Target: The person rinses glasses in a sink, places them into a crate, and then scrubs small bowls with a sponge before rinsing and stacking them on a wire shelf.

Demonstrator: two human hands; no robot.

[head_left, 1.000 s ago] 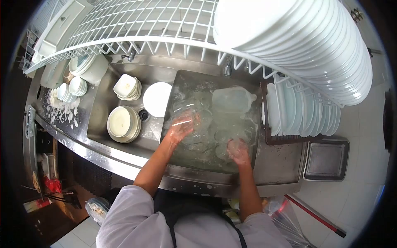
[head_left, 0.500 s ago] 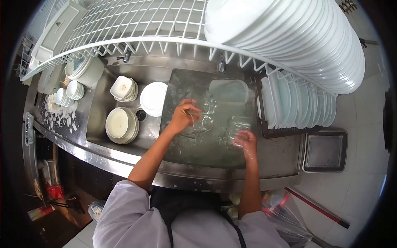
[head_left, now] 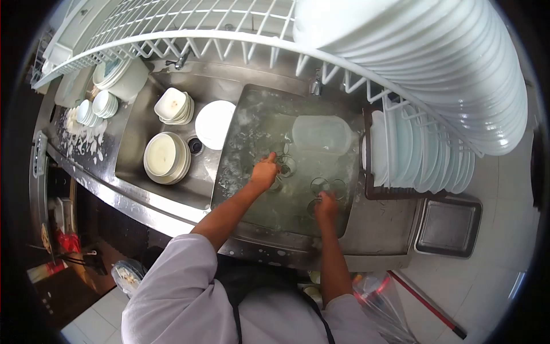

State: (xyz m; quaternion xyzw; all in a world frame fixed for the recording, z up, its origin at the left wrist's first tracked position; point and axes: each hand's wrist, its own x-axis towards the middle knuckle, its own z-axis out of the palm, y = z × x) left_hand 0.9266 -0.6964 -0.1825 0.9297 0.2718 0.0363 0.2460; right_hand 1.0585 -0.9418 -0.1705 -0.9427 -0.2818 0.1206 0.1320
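Over the water-filled right basin [head_left: 246,218], my left hand [head_left: 264,173] is closed on clear drinking glasses [head_left: 287,167], whose round rims show beside its fingers. To the right, my right hand [head_left: 326,206] is closed around more clear glasses, with rims [head_left: 319,185] just beyond the knuckles. The water and glare blur the glasses, so how many each hand grips is hard to make out. A translucent plastic container [head_left: 322,136] lies in the water beyond both hands.
The left basin holds stacked bowls [head_left: 166,159], square dishes [head_left: 172,105] and a white plate [head_left: 215,125]. Overhead hangs a wire rack [head_left: 189,35] with many plates [head_left: 424,63]. More plates stand in a brown rack [head_left: 395,192] at right, near a metal tray [head_left: 448,227].
Both hands have closed on glasses and lowered into the water. My left hand has shifted right and nearer; my right hand has moved slightly left. The view has tilted a little.
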